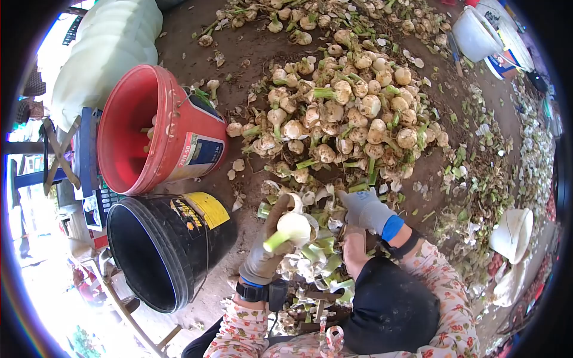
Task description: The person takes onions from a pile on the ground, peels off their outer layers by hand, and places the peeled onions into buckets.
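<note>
A white, peeled garlic bulb (293,228) with a short green stem is held in my left hand (265,250), which wears a dirty work glove. My right hand (365,210), in a grey glove with a blue cuff, is beside my bare foot, near cut stems and skins; its fingertips are partly hidden, and whatever they hold cannot be made out. Beyond both hands lies a large heap of unpeeled garlic bulbs (358,107) with soil on them. Cut green stems and peeled skins (319,256) lie between my arms.
On the left, a red bucket (194,122) with some bulbs inside lies tipped beside a black bucket (179,238). White buckets (476,34) stand at the upper right, and another white container (512,235) is at the right. A knife-like tool (455,53) lies on the ground.
</note>
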Demonstrator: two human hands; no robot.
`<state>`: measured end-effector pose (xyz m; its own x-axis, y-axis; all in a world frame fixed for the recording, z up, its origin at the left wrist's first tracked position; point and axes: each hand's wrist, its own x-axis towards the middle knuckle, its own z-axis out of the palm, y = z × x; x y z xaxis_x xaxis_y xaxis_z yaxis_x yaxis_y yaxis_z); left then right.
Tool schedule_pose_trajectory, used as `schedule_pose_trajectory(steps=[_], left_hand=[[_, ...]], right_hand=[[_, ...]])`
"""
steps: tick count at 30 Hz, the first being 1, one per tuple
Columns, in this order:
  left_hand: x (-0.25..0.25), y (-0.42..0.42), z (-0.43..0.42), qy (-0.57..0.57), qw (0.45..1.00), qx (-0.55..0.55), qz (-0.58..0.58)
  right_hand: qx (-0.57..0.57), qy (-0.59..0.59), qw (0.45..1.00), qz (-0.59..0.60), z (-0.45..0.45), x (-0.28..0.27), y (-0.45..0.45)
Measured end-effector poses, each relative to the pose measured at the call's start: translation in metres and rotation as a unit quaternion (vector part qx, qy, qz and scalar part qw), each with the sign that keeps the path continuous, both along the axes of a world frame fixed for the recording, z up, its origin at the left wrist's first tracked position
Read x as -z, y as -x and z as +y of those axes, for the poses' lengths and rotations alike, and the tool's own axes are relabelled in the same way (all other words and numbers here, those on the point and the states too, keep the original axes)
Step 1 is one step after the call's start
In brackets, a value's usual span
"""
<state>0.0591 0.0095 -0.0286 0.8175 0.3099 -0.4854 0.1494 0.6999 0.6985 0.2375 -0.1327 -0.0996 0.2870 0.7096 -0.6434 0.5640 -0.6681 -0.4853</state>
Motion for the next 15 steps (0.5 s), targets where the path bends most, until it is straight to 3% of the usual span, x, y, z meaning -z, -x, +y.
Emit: schedule_pose_trajectory(steps=[1,2,4,6,8,11,12,15], left_hand=[[-0.001,-0.002,0.002,-0.018,0.999,0.025,0.01],[-0.001,-0.003,0.004,-0.035,0.998,0.05,0.02],[0.012,0.002,0.005,-0.112,0.987,0.109,0.042],[0.028,0.0,0.0,-0.165,0.978,0.131,-0.01],[0.03,-0.002,-0.003,-0.279,0.949,0.138,-0.045],[0.032,0.002,-0.003,-0.191,0.98,0.062,0.007],[0.028,-0.001,-0.003,-0.2,0.979,0.02,0.021],[0.028,-0.004,-0.006,-0.17,0.964,-0.093,0.18]], right_hand=[[-0.03,0.053,0.998,0.018,0.001,-0.008,0.003],[0.089,-0.13,0.986,0.049,-0.005,-0.003,0.011],[0.188,-0.265,0.907,0.266,-0.001,0.008,0.021],[0.234,-0.303,0.834,0.397,0.014,-0.01,0.024],[0.237,-0.25,0.819,0.458,0.021,-0.036,0.023],[0.331,-0.272,0.764,0.482,0.02,-0.032,0.032],[0.324,-0.307,0.709,0.545,0.017,-0.031,0.031],[0.299,-0.325,0.755,0.485,0.015,-0.035,0.034]])
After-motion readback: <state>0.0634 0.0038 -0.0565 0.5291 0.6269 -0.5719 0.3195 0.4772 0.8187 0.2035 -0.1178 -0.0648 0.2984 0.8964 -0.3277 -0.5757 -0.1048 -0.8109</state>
